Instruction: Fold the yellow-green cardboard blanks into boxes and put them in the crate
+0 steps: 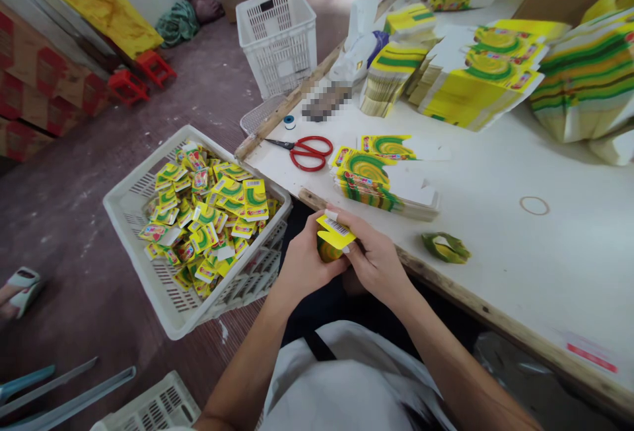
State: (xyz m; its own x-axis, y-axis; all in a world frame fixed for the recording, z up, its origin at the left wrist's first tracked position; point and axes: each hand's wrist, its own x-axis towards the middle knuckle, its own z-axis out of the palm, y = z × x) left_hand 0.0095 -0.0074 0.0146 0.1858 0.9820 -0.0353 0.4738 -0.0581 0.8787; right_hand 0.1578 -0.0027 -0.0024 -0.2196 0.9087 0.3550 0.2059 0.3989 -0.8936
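My left hand (303, 261) and my right hand (372, 256) meet just below the table's near edge, both closed on one small yellow carton (333, 238) with a barcode flap on top. A short stack of flat yellow-green carton blanks (381, 183) lies on the white table (520, 239) right behind my hands. To my left, a white plastic basket (163, 299) holds several folded yellow cartons (211, 220).
Red scissors (310, 151), a rubber band (533, 205) and a crumpled green scrap (444, 247) lie on the table. Tall stacks of blanks (475, 74) fill its far side. An empty white basket (277, 35) and red stools (141, 78) stand on the floor.
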